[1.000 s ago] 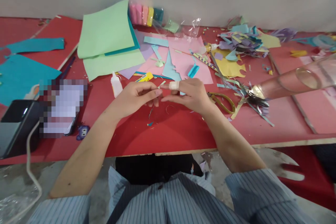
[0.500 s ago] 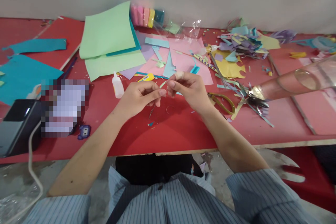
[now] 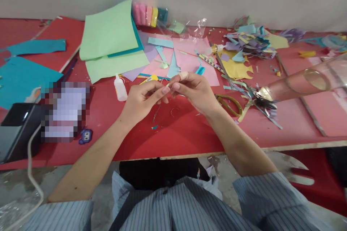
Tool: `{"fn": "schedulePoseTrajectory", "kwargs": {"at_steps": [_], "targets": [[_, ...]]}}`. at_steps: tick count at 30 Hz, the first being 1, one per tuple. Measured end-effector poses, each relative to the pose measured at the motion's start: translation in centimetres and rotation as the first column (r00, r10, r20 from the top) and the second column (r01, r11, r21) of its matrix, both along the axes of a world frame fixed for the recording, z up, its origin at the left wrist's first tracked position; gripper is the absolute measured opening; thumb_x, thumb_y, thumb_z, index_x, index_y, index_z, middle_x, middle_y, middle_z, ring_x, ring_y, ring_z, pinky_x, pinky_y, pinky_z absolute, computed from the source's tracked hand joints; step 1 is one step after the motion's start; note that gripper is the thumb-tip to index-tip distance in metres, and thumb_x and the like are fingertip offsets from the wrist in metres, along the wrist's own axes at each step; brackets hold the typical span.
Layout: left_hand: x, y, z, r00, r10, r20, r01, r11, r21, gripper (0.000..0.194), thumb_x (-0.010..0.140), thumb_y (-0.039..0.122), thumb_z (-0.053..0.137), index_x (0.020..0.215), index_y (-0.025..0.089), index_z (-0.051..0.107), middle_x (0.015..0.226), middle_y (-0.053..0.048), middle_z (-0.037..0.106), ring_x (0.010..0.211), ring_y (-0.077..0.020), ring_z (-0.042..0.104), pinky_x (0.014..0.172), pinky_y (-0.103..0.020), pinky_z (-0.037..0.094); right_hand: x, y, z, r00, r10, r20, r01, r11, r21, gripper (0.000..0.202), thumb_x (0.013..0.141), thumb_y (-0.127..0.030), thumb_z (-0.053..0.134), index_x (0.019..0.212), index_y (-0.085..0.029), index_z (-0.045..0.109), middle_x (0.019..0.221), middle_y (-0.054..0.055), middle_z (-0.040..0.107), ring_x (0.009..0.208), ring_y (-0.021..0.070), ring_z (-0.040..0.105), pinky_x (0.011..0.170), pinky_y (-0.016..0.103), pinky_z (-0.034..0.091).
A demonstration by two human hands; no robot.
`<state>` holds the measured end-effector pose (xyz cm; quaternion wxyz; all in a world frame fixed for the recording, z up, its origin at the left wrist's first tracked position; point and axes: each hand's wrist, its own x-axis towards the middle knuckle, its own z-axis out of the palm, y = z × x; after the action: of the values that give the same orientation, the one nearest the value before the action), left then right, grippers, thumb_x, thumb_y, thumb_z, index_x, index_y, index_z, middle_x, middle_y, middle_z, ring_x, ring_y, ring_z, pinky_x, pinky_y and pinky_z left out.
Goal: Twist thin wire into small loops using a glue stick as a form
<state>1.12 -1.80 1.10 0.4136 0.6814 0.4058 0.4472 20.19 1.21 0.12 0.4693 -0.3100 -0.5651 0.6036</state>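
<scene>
My left hand [image 3: 148, 99] and my right hand [image 3: 193, 90] meet above the red table, thumbs and fingertips pinched together. Between the fingertips shows a sliver of a pale green paper strip [image 3: 167, 85]; most of it is hidden by the fingers. A bandage wraps a finger of the right hand. Just below the left fingers is a thin dark twisted strand [image 3: 155, 114]; whether it hangs or lies flat I cannot tell. A thin curved wire [image 3: 174, 112] and a teal paper scrap [image 3: 154, 127] lie nearby.
A glue bottle [image 3: 120, 88] stands left of my hands, near a phone [image 3: 66, 112]. Yellow-handled scissors [image 3: 230, 105] and a clear tube [image 3: 298, 83] lie to the right. Green paper sheets [image 3: 110, 30] and a heap of paper strips [image 3: 249, 43] are behind.
My fingertips have drawn closer together and now touch or overlap. Less of the green strip shows between them. The view has shifted slightly.
</scene>
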Motion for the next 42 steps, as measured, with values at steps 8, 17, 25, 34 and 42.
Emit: {"fn": "schedulePoseTrajectory", "kwargs": {"at_steps": [8, 17, 25, 34, 42], "targets": [[0.6, 0.2, -2.1, 0.703, 0.015, -0.711, 0.363, 0.852, 0.377, 0.016, 0.096, 0.027, 0.064, 0.1, 0.015, 0.074, 0.098, -0.007, 0.074, 0.097, -0.0251, 0.064, 0.087, -0.038, 0.05, 1.2, 1.2, 0.3, 0.972, -0.228, -0.058, 0.227, 0.974, -0.016, 0.031, 0.073, -0.044, 0.088, 0.083, -0.021, 0.07, 0.072, -0.003, 0.065, 0.06, 0.0076, 0.061, 0.057, 0.022, 0.055], [2.0, -0.5, -1.9, 0.494, 0.366, -0.789, 0.563, 0.557, 0.61, 0.025, 0.093, 0.0, 0.051, 0.081, 0.012, 0.07, 0.079, -0.007, 0.071, 0.08, -0.0237, 0.065, 0.07, -0.036, 0.043, 1.0, 0.8, 0.5, 0.978, -0.197, 0.064, 0.193, 0.979, 0.063, 0.035, 0.074, -0.049, 0.086, 0.082, -0.019, 0.072, 0.065, -0.004, 0.063, 0.058, 0.0078, 0.059, 0.056, 0.023, 0.053], [3.4, -1.2, -1.0, 0.352, 0.465, -0.812, 0.601, 0.553, 0.578, 0.029, 0.081, -0.007, 0.048, 0.072, 0.009, 0.069, 0.064, -0.009, 0.066, 0.064, -0.0226, 0.063, 0.067, -0.036, 0.044, 1.1, 1.1, 0.3, 0.974, -0.208, 0.089, 0.204, 0.977, 0.058, 0.037, 0.07, -0.051, 0.087, 0.081, -0.018, 0.073, 0.063, -0.004, 0.065, 0.057, 0.0079, 0.06, 0.055, 0.022, 0.053], [5.5, -0.2, 1.4, -0.003, 0.129, -0.992, 0.618, 0.78, 0.099, 0.027, 0.08, -0.009, 0.052, 0.078, 0.009, 0.073, 0.073, -0.013, 0.071, 0.073, -0.0258, 0.069, 0.062, -0.034, 0.039, 1.3, 1.4, -0.3, 0.982, -0.171, 0.082, 0.166, 0.984, 0.06, 0.032, 0.075, -0.046, 0.086, 0.083, -0.018, 0.074, 0.065, -0.004, 0.065, 0.058, 0.0076, 0.061, 0.056, 0.021, 0.052], [2.3, 1.8, 2.8, 0.274, -0.199, -0.941, 0.408, 0.91, -0.074, 0.011, 0.082, 0.009, 0.06, 0.074, 0.015, 0.065, 0.071, -0.006, 0.068, 0.065, -0.0206, 0.063, 0.056, -0.031, 0.033, 1.4, 1.3, -0.2, 0.983, -0.159, 0.088, 0.152, 0.985, 0.084, 0.029, 0.077, -0.045, 0.085, 0.085, -0.018, 0.075, 0.061, -0.004, 0.064, 0.056, 0.0079, 0.057, 0.055, 0.022, 0.051]]}}
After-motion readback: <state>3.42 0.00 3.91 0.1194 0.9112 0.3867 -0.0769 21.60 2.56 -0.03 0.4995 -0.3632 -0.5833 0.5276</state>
